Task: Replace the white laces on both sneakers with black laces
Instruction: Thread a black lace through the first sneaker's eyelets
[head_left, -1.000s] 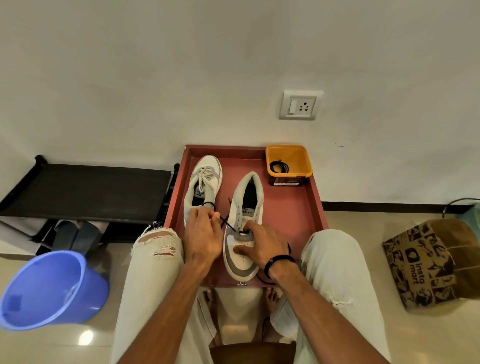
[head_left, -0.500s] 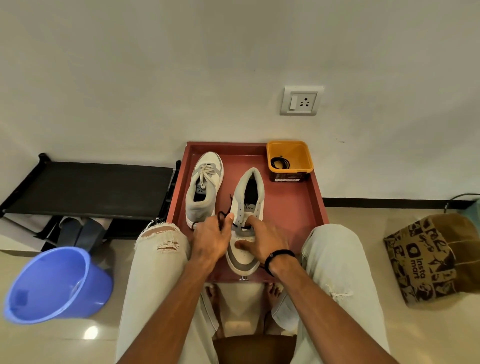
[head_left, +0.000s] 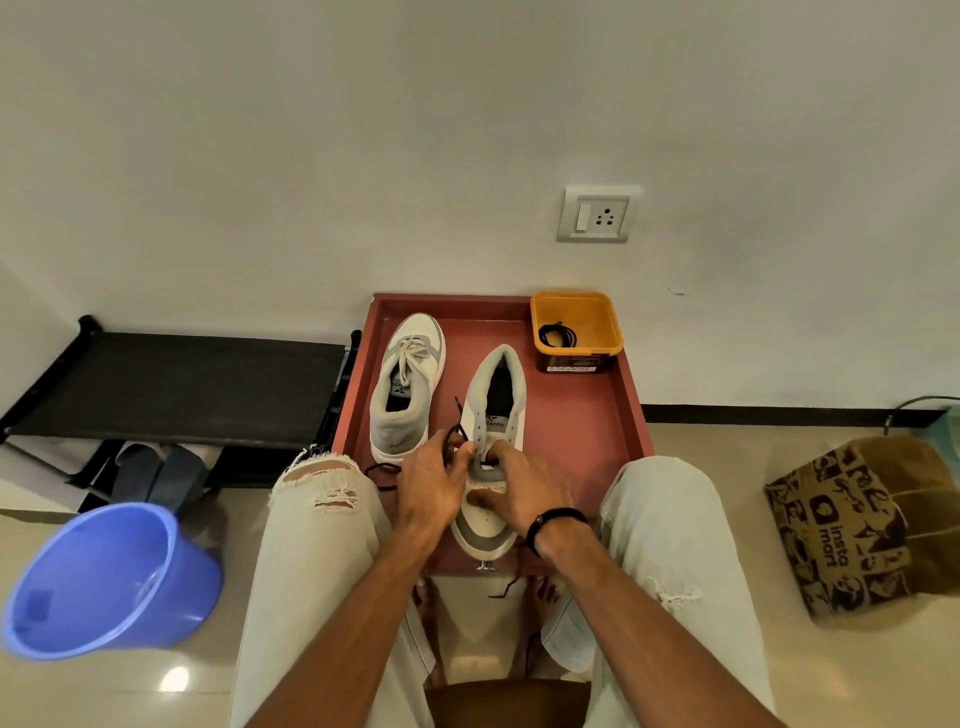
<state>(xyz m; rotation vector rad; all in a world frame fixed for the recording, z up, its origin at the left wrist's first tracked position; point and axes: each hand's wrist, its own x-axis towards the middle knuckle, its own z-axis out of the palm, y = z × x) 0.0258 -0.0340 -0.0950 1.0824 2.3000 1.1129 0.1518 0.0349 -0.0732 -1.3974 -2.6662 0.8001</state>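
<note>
Left hand (head_left: 434, 486) pinches black lace (head_left: 453, 435) at lower eyelets of near sneaker (head_left: 492, 415); right hand (head_left: 522, 488) curls over forefoot, steadying it, whether it also holds lace cannot be told.

Risks, judged: lace end slips from pinch or misses eyelet; loose tail off tray (head_left: 582, 415) edge snags; uneven ends.

Count: two sneakers, far sneaker (head_left: 408, 379) with white lace (head_left: 413, 353) intact; two black laces, spare lace (head_left: 557, 335) coiled in yellow tub (head_left: 597, 317); one tray.
</note>
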